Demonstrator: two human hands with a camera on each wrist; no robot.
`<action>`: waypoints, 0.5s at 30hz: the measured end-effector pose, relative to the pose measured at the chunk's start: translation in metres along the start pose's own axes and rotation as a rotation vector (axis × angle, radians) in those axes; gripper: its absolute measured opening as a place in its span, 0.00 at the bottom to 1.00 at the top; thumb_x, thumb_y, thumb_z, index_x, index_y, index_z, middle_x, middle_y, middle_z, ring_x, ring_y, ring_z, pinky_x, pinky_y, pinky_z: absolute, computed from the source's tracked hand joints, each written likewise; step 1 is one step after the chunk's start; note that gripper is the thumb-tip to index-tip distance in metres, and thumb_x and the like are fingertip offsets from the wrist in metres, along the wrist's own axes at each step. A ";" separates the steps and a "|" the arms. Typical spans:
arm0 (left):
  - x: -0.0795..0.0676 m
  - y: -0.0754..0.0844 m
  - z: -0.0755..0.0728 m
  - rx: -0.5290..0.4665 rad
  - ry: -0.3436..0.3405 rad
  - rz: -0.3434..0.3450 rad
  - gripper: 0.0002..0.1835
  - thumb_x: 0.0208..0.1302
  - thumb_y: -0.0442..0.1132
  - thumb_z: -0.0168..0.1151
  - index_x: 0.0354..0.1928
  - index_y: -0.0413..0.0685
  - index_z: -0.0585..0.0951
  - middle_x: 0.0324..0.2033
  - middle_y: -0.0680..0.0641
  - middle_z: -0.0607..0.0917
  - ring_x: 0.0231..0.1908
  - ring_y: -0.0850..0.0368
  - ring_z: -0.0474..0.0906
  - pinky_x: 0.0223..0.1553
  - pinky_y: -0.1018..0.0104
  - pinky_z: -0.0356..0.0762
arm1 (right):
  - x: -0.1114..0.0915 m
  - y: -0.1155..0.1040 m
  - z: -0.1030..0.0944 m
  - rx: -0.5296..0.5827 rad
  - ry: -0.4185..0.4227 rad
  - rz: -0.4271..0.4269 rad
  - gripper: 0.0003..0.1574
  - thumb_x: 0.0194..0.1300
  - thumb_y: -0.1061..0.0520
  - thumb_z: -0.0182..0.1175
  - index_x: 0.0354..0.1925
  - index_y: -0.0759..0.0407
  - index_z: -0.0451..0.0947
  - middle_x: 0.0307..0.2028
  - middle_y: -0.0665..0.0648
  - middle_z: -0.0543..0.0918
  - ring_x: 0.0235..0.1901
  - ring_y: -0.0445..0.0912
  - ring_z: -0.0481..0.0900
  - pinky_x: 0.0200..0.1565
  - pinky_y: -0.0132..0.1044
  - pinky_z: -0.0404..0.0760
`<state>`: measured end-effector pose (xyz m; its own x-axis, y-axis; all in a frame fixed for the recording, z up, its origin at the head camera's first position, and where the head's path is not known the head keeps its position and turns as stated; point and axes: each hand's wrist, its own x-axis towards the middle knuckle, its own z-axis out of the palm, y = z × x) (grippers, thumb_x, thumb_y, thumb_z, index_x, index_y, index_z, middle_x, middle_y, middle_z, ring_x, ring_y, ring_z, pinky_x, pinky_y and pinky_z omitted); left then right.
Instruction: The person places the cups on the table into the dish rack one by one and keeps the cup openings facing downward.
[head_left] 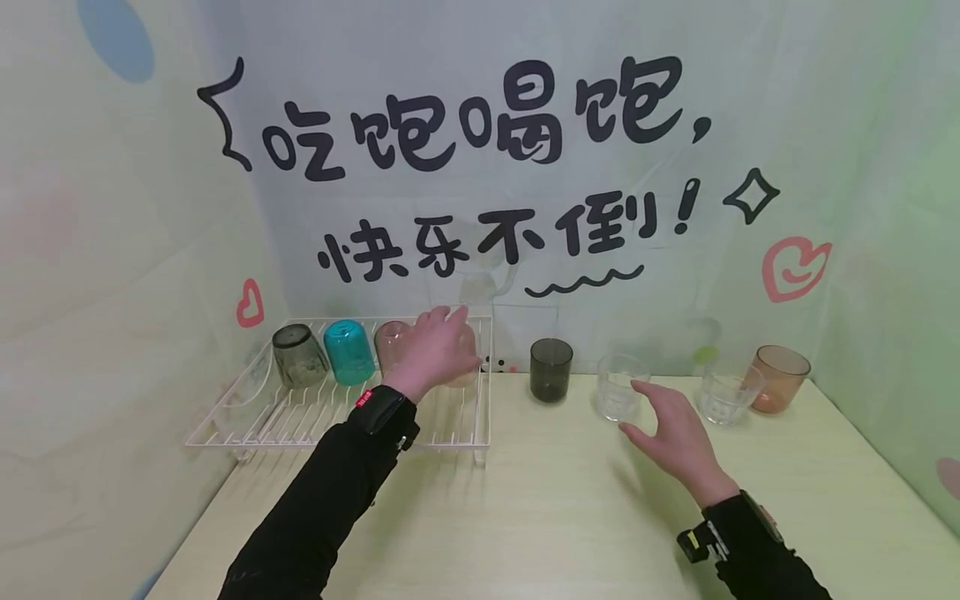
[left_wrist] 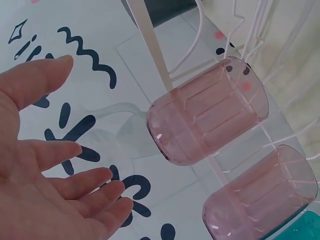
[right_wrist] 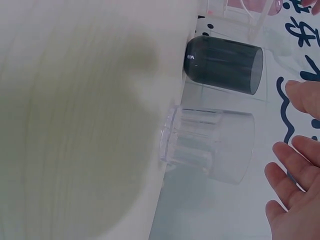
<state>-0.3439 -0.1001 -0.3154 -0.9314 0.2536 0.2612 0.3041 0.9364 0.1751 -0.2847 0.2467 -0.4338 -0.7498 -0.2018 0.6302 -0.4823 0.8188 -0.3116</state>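
While the left grip (head_left: 438, 354) hovers released near a pink cup (left_wrist: 207, 115), right grip (head_left: 677, 433) unclenched, clear glass (right_wrist: 210, 142) beside it.

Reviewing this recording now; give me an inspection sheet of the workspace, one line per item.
Surface: light wood-grain tabletop, white wire rack at its left.
Job's things: upside down on the rack, a smoky grey tumbler, a teal tumbler and two pink tumblers; upright on the tabletop, a dark grey tumbler, two clear tumblers and an amber tumbler.
Clutter: nothing seen.
Hands: left hand near the pink tumblers, right hand near a clear tumbler; neither holds anything.
Cables: nothing seen.
Surroundings: backdrop printed with black Chinese characters.
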 end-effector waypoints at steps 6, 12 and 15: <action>-0.007 0.002 -0.005 -0.004 0.010 0.011 0.46 0.48 0.60 0.63 0.68 0.49 0.60 0.64 0.40 0.63 0.61 0.40 0.60 0.58 0.39 0.59 | 0.003 0.001 0.001 -0.017 -0.007 -0.001 0.39 0.47 0.53 0.68 0.56 0.67 0.70 0.50 0.66 0.76 0.51 0.59 0.70 0.53 0.54 0.68; -0.015 0.006 -0.008 -0.019 0.009 0.031 0.48 0.47 0.61 0.64 0.69 0.50 0.59 0.65 0.40 0.62 0.61 0.41 0.60 0.58 0.40 0.59 | 0.007 0.002 0.004 -0.048 -0.029 0.012 0.39 0.48 0.52 0.67 0.56 0.67 0.69 0.51 0.66 0.76 0.51 0.60 0.70 0.54 0.54 0.67; -0.017 0.007 -0.009 -0.041 0.011 0.036 0.48 0.47 0.61 0.64 0.69 0.51 0.59 0.65 0.40 0.62 0.61 0.41 0.60 0.58 0.40 0.60 | 0.008 0.003 0.005 -0.058 -0.035 0.010 0.39 0.48 0.51 0.67 0.56 0.67 0.69 0.51 0.66 0.76 0.51 0.60 0.70 0.54 0.54 0.67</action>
<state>-0.3241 -0.0996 -0.3103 -0.9174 0.2843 0.2785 0.3458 0.9158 0.2042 -0.2947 0.2445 -0.4335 -0.7704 -0.2113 0.6016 -0.4481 0.8506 -0.2750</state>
